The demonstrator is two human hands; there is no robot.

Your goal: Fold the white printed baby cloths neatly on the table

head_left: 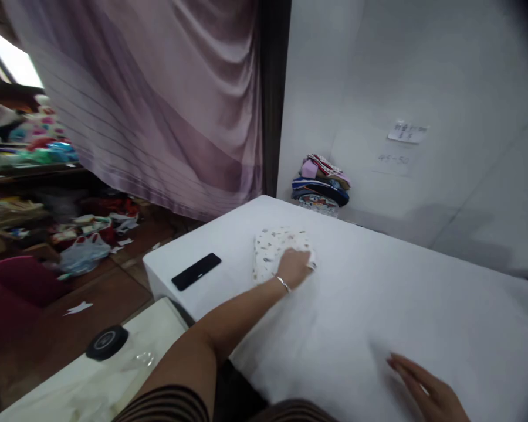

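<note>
Printed cloth: lies on the far left part of the white worktop, partly covered by the left hand.
Cloth handling: light, even pressure from a flattened palm would probably suit this fabric best; a bunched grip could crease or drag it.
Left hand: bent over the cloth's near right part, fingers partly curled; whether they pinch the fabric, I cannot tell.
Right hand: near right, well apart from the cloth, fingers loosely extended, nothing visible in it.
Phone: flat, left of the cloth, not touching.

The lower edge crops the right hand.
</note>
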